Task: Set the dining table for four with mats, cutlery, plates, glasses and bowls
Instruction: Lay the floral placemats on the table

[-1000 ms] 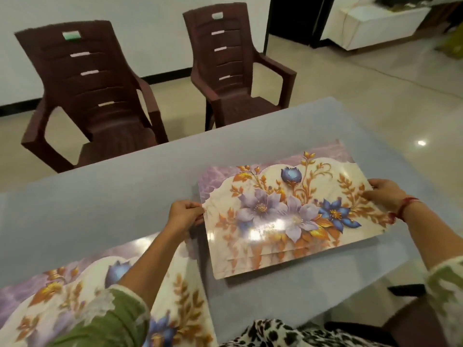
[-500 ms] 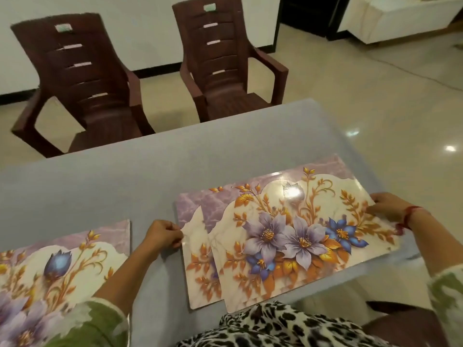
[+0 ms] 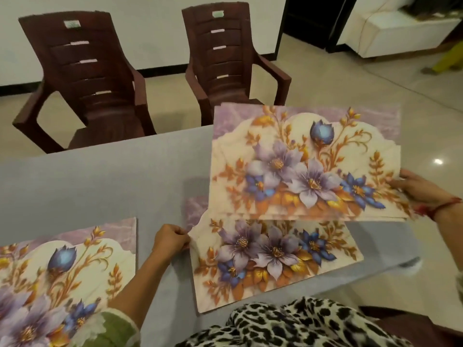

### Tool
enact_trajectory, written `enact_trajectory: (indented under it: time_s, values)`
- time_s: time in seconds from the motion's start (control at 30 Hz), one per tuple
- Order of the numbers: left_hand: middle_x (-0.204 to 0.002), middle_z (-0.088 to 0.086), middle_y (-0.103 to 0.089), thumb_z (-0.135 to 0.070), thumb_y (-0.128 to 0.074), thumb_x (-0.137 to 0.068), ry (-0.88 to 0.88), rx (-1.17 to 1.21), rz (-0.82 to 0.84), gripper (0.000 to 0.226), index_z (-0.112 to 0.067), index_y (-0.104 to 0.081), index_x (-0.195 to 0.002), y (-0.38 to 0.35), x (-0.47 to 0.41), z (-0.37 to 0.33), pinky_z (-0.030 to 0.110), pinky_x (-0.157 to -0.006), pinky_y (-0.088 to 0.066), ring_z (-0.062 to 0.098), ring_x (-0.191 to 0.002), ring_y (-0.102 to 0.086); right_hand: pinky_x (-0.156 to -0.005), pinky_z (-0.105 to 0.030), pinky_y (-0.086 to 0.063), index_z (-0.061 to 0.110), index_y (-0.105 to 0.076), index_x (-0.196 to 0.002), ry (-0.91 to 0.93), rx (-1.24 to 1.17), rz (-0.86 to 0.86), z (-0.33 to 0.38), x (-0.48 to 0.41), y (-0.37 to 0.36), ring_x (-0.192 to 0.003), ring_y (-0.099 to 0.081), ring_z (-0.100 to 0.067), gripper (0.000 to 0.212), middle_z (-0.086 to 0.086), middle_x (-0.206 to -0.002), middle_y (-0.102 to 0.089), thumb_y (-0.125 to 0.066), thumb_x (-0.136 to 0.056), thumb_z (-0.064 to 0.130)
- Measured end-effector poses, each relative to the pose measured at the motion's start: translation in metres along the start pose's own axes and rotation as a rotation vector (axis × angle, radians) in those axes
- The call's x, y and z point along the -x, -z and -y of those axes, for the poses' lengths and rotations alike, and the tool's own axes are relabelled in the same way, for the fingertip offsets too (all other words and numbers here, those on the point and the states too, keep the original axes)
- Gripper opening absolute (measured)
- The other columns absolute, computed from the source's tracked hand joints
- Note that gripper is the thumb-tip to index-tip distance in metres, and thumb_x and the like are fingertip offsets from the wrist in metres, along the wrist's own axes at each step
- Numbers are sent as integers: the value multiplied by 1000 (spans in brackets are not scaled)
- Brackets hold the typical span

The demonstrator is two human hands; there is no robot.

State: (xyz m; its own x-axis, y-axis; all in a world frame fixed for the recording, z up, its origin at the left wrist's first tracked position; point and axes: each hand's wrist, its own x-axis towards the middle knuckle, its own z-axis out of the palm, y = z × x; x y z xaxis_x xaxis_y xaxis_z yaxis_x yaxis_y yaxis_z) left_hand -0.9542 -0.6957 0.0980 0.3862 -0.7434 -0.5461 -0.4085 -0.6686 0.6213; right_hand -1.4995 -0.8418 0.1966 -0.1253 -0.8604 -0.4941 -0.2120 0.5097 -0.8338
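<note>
A floral mat (image 3: 270,261) lies flat on the grey table (image 3: 100,181) in front of me. My left hand (image 3: 170,240) pinches its left edge. My right hand (image 3: 421,194) holds a stack of matching floral mats (image 3: 300,161) by the right edge, lifted above the table and partly covering the flat mat's far side. Another floral mat (image 3: 62,279) lies on the table at the near left, under my left forearm.
Two dark brown plastic chairs (image 3: 85,81) (image 3: 230,61) stand beyond the table's far edge. The table's right end (image 3: 411,261) is close to my right arm, with tiled floor beyond. A white cabinet (image 3: 390,33) stands at the back right.
One mat has been slid off the stack and stays flat on the table under my left hand. My right hand has lifted the remaining mats up and away to the far right.
</note>
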Motion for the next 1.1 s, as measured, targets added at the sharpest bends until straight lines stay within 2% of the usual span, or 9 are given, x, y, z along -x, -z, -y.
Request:
enact_trajectory:
  time_s: [0.07,0.13,0.23,0.33,0.47,0.67,0.77,0.87,1.1]
  values:
    - [-71,8,-69,-12,-70,-80,-7,-141,-15,10,-7,-72,-71,1,4,-4,36,-68,-57,22,-67,-65,-60,-24,-58,11,-56,-114,41,-71,-20,3,-3,-17,-70,-70,-8,22,7,-86,-74,-50,-93,6]
    - [-78,7,-68,-19,-72,-79,-33,-225,-84,10,-10,-71,-76,8,3,-14,30,-64,-51,21,-71,-62,-57,-22,-57,13,-56,-107,46,-117,-2,8,-6,-32,-69,-69,-6,19,8,-84,-74,-45,-94,4]
    - [-94,15,-70,-21,-65,-87,-116,17,-213,13,-8,-69,-88,22,-9,-35,36,-77,-53,29,-83,-63,-56,-24,-57,14,-54,-111,47,-131,40,12,-13,-42,-71,-70,-8,21,6,-79,-74,-48,-93,6]
    - [-104,13,-66,-40,-39,-100,3,669,27,40,-6,-61,-105,29,-8,-72,39,-84,-50,28,-95,-62,-57,-26,-58,13,-56,-109,45,-80,98,15,-24,-41,-71,-71,-12,23,1,-83,-74,-62,-86,16]
    - [-104,9,-68,-63,-18,-94,-19,815,287,69,-12,-61,-110,10,-10,-108,36,-78,-49,26,-98,-63,-73,-39,-58,10,-55,-118,54,10,160,19,-59,-31,-85,-67,-25,25,-13,-104,-67,-51,-93,10]
    - [-70,6,-66,-20,-54,-95,-80,598,-87,20,-8,-66,-83,-80,-15,-145,26,-62,-45,21,-62,-60,-80,-39,-57,9,-60,-115,57,74,255,13,-120,27,-87,-67,-24,24,-10,-102,-70,-52,-93,8]
    - [-78,10,-65,-16,-56,-94,-38,579,-150,17,-3,-66,-93,-135,-6,-163,35,-72,-46,27,-73,-59,-72,-33,-58,9,-61,-111,77,134,323,13,-154,67,-84,-67,-21,19,-12,-104,-69,-51,-94,7]
    - [-80,12,-65,-14,-54,-95,-15,533,-261,21,3,-65,-99,-188,14,-184,30,-68,-48,25,-68,-59,-69,-30,-58,7,-59,-110,87,225,349,13,-179,101,-85,-67,-24,18,-13,-102,-68,-50,-95,7]
    - [-102,18,-60,-11,-46,-98,54,410,-481,27,8,-61,-110,-247,65,-215,29,-68,-37,25,-85,-53,-80,-42,-56,4,-59,-110,96,366,421,16,-216,120,-91,-68,-32,20,-18,-102,-69,-50,-93,3]
